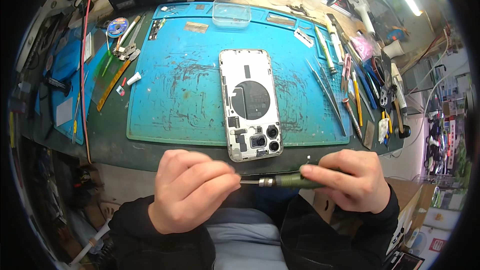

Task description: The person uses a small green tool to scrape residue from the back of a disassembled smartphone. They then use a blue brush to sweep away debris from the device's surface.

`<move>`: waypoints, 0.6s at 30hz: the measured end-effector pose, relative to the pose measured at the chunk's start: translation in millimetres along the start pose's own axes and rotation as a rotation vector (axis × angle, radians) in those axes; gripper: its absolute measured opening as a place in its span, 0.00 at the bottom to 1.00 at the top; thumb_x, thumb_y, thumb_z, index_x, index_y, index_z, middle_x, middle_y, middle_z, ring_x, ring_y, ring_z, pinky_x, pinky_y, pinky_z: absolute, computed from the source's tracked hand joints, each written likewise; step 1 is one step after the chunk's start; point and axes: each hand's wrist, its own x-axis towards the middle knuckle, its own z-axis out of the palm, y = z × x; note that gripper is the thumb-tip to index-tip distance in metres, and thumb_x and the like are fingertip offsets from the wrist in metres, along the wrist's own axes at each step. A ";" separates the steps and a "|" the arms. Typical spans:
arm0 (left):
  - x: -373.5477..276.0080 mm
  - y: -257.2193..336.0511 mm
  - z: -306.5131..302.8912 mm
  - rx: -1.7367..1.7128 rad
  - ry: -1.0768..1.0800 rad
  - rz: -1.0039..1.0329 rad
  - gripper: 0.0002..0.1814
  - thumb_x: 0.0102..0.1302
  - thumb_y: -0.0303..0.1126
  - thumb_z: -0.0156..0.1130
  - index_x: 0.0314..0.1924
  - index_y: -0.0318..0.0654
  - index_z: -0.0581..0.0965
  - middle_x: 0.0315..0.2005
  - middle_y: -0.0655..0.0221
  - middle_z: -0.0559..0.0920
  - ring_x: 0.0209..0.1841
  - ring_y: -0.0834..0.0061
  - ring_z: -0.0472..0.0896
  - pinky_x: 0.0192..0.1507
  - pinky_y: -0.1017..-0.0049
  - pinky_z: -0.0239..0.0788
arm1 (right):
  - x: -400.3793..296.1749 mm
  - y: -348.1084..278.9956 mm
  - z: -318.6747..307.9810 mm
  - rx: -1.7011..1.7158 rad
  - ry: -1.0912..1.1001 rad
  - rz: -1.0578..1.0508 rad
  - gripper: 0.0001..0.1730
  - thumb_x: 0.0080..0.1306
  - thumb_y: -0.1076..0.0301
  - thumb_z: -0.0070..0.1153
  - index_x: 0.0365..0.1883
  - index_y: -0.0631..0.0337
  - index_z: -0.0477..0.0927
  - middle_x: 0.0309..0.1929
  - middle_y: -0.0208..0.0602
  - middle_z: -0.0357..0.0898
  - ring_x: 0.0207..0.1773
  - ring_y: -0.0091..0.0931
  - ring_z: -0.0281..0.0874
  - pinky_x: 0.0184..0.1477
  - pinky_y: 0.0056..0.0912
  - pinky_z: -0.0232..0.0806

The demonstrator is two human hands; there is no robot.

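Observation:
My right hand [348,180] grips the green handle of a slim hand tool [300,180] with a metal collar and a thin metal shaft. At the shaft's far end are the closed fingers of my left hand [195,191]; they hide the tip. The tool lies level in front of my body, just off the bench edge. Beyond it, a smartphone housing [232,67] with its back glass off rests on the blue silicone repair mat [176,82], its lower end overhanging the mat. Its camera lenses [272,132] are nearest me, and a dark round opening [250,100] sits mid-body.
Tweezers [326,95] lie on the mat's right side, with several pens and hand tools beyond. A clear plastic box [231,13] stands at the back. Pliers [125,54], a solder spool [117,27] and a red cable [85,82] are on the left.

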 end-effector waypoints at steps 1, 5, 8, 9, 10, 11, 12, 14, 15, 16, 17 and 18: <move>-1.4 -0.7 0.8 -0.009 0.017 0.000 0.18 0.52 0.27 0.85 0.44 0.44 0.89 0.40 0.76 0.89 0.40 0.71 0.83 0.44 0.69 0.69 | -0.9 -2.7 0.1 0.013 -0.021 -0.009 0.36 0.56 0.72 0.77 0.67 0.49 0.90 0.42 0.30 0.85 0.37 0.30 0.86 0.37 0.35 0.80; -11.2 0.9 -5.7 -0.019 0.070 0.000 0.14 0.53 0.25 0.82 0.40 0.44 0.89 0.36 0.76 0.88 0.36 0.72 0.83 0.40 0.69 0.68 | -7.0 -8.4 7.6 0.172 -0.046 0.032 0.38 0.58 0.72 0.77 0.70 0.51 0.87 0.43 0.30 0.84 0.38 0.31 0.86 0.36 0.36 0.79; -16.4 4.8 -11.8 -0.009 0.105 -0.020 0.10 0.56 0.25 0.80 0.39 0.43 0.88 0.35 0.74 0.88 0.35 0.71 0.83 0.39 0.69 0.68 | -10.6 -12.2 3.3 0.282 -0.095 0.070 0.39 0.59 0.73 0.77 0.72 0.52 0.86 0.43 0.32 0.85 0.37 0.32 0.86 0.36 0.35 0.78; -18.0 3.0 -13.4 -0.006 0.164 -0.066 0.09 0.57 0.25 0.80 0.37 0.43 0.87 0.34 0.74 0.88 0.34 0.71 0.82 0.39 0.69 0.68 | -13.8 -13.0 1.0 0.263 -0.067 0.103 0.39 0.59 0.73 0.77 0.72 0.52 0.86 0.43 0.32 0.85 0.37 0.32 0.86 0.36 0.35 0.78; -20.5 -0.5 -16.4 -0.002 0.222 -0.113 0.09 0.58 0.26 0.80 0.36 0.43 0.87 0.33 0.74 0.87 0.33 0.70 0.82 0.39 0.69 0.68 | -17.6 -13.2 -1.6 0.244 -0.038 0.136 0.39 0.59 0.73 0.77 0.72 0.53 0.86 0.43 0.33 0.86 0.37 0.32 0.86 0.36 0.35 0.78; -21.4 -2.5 -18.2 0.000 0.280 -0.160 0.08 0.58 0.26 0.80 0.35 0.43 0.86 0.32 0.73 0.87 0.33 0.70 0.81 0.38 0.69 0.68 | -20.2 -14.4 -3.2 0.225 -0.010 0.169 0.39 0.59 0.73 0.77 0.72 0.53 0.86 0.43 0.33 0.86 0.36 0.33 0.86 0.36 0.35 0.78; -21.1 0.3 -21.0 -0.013 0.210 -0.171 0.09 0.66 0.33 0.79 0.31 0.44 0.84 0.28 0.74 0.85 0.30 0.70 0.79 0.37 0.69 0.68 | -20.4 -18.3 -2.2 0.170 0.019 0.214 0.39 0.58 0.74 0.78 0.72 0.54 0.86 0.44 0.35 0.87 0.36 0.34 0.86 0.36 0.36 0.77; -32.3 -10.4 -27.2 -0.064 -0.107 -0.024 0.18 0.72 0.49 0.77 0.31 0.46 0.84 0.26 0.78 0.84 0.28 0.69 0.78 0.37 0.68 0.67 | -18.9 -19.6 9.7 0.069 0.096 0.215 0.40 0.57 0.75 0.78 0.71 0.54 0.86 0.44 0.36 0.87 0.36 0.34 0.86 0.35 0.36 0.77; -32.5 -14.7 -28.4 -0.077 -0.213 0.065 0.21 0.72 0.53 0.76 0.30 0.47 0.83 0.25 0.79 0.84 0.28 0.69 0.78 0.37 0.67 0.67 | -18.0 -20.5 13.4 0.016 0.139 0.217 0.40 0.57 0.75 0.78 0.71 0.54 0.86 0.44 0.36 0.87 0.36 0.34 0.86 0.35 0.36 0.77; -30.6 -15.5 -36.3 -0.079 -0.301 0.088 0.21 0.70 0.56 0.76 0.35 0.45 0.86 0.31 0.77 0.87 0.31 0.68 0.80 0.40 0.66 0.68 | -16.9 -22.1 13.6 0.007 0.156 0.232 0.40 0.56 0.76 0.78 0.71 0.54 0.86 0.44 0.37 0.86 0.35 0.34 0.86 0.36 0.36 0.77; -25.3 -14.8 -31.6 0.011 -0.195 0.056 0.21 0.69 0.53 0.78 0.42 0.43 0.86 0.34 0.75 0.88 0.33 0.67 0.81 0.42 0.65 0.69 | -17.7 -21.7 13.9 0.012 0.171 0.239 0.40 0.56 0.76 0.78 0.71 0.54 0.86 0.44 0.36 0.86 0.35 0.34 0.86 0.35 0.36 0.77; -14.6 -12.1 -22.1 0.098 -0.084 0.018 0.22 0.68 0.51 0.79 0.48 0.41 0.86 0.37 0.74 0.89 0.35 0.66 0.81 0.44 0.65 0.70 | -17.1 -21.2 16.2 0.015 0.180 0.243 0.41 0.55 0.76 0.78 0.71 0.54 0.86 0.44 0.36 0.86 0.35 0.34 0.86 0.35 0.36 0.77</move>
